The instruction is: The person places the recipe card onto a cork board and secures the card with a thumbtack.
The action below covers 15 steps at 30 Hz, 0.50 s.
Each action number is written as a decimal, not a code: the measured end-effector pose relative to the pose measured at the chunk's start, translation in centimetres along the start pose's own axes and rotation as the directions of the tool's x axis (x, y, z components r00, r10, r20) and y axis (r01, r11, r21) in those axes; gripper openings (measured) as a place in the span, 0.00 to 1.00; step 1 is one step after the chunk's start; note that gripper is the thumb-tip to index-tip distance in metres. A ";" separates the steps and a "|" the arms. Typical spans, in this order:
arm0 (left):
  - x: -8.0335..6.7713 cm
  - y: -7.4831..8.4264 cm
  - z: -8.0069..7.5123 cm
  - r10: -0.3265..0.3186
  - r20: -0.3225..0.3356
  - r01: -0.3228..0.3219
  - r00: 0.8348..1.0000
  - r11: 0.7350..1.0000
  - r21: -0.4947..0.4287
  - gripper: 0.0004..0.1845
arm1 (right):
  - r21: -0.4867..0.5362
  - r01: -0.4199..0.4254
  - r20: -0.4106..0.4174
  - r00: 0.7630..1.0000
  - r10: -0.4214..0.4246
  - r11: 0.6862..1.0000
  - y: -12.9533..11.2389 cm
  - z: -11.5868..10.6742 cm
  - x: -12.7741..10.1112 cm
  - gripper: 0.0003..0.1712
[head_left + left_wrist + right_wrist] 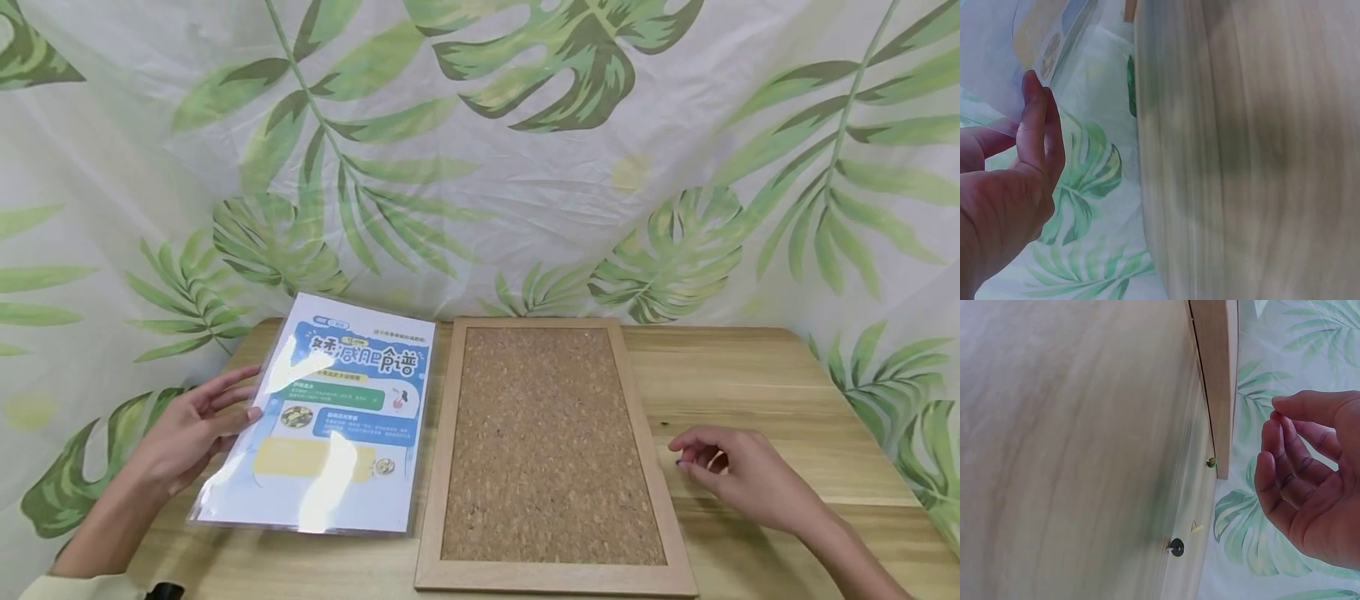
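My left hand (183,433) grips the left edge of a laminated sheet (285,500), thumb on the front. Blue and white, the sheet carries printed text and small pictures and leans tilted over the table. In the left wrist view the fingers (1041,125) lie along its edge. Right of it lies a cork board (547,450) with a light wooden frame. Beside the frame's right edge, my right hand (742,475) pinches a tiny blue thumbtack (678,462) between thumb and index finger. The right wrist view shows those fingertips together, the tack hidden there.
On the wooden table (765,375), right of the board, lie a green tack (1211,462), a black tack (1176,547) and a yellow tack (1197,528). A leaf-patterned curtain (525,208) hangs behind the table's far edge.
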<state>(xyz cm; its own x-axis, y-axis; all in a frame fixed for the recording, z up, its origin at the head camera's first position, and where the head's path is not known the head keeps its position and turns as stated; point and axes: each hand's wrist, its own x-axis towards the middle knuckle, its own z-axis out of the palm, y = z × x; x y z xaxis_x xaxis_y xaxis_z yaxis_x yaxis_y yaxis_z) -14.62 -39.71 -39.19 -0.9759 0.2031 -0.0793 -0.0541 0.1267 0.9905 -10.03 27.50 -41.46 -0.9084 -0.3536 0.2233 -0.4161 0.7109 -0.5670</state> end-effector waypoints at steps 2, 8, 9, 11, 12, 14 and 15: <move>0.1 0.2 0.5 -0.001 0.010 0.001 1.000 0.999 -0.034 0.38 | 0.002 -0.005 -0.002 1.000 0.005 1.000 -0.1 0.0 0.1 0.11; 0.8 0.7 2.8 0.007 0.027 -0.004 1.000 0.994 -0.112 0.38 | 0.020 -0.015 -0.010 1.000 0.016 1.000 -0.5 -0.1 0.5 0.11; 0.9 0.8 3.2 0.007 0.024 -0.004 1.000 0.993 -0.119 0.38 | 0.020 -0.016 -0.012 1.000 0.016 1.000 -0.6 -0.1 0.6 0.11; 1.2 0.9 4.1 -0.001 0.016 0.003 1.000 0.991 -0.136 0.38 | 0.018 -0.019 -0.017 1.000 0.019 1.000 -0.7 -0.1 0.7 0.11; 1.4 1.0 4.6 -0.005 0.011 0.007 1.000 0.990 -0.144 0.38 | 0.019 -0.020 -0.020 1.000 0.020 1.000 -0.7 -0.1 0.8 0.11; 1.7 1.1 5.4 -0.021 -0.002 0.020 1.000 0.987 -0.156 0.39 | 0.023 -0.024 -0.023 0.999 0.024 0.999 -0.8 -0.1 0.9 0.10; 1.8 1.1 5.9 -0.030 -0.008 0.028 1.000 0.987 -0.159 0.39 | 0.027 -0.025 -0.022 0.999 0.025 0.999 -0.9 -0.1 0.9 0.10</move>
<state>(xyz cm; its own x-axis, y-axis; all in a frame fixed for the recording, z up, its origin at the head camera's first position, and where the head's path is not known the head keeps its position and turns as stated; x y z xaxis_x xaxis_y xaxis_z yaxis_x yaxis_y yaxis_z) -15.23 -33.51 -38.86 -0.9757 0.1911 -0.1075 -0.1142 -0.0242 0.9932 -10.48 26.64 -40.66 -0.9193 -0.3219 0.2262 -0.3922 0.7029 -0.5935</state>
